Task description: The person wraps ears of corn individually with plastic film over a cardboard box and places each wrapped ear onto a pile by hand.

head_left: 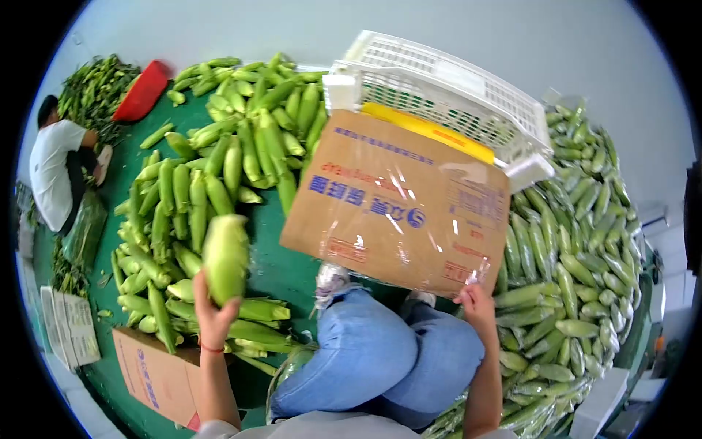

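My left hand (pixel 216 316) is closed around the lower end of a husked-looking pale green ear of corn (pixel 227 257), held upright above the pile and slightly blurred. More green ears of corn (pixel 179 194) lie heaped beyond and around it. In front of my knees a cardboard box (pixel 395 205) with blue and red print slopes toward me, and shiny clear plastic film (pixel 402 252) lies over it. My right hand (pixel 477 301) is at the box's near right corner, thumb and fingers pinched on the film's edge.
Behind the cardboard box stands a white plastic crate (pixel 446 80) with a yellow strip (pixel 431 132). Film-wrapped ears (pixel 570 278) are piled at right. Another cardboard box (pixel 157 373) sits near left. Farther off are a red scoop-like container (pixel 142 91), a crouching person (pixel 58 164) and a grey crate (pixel 69 325).
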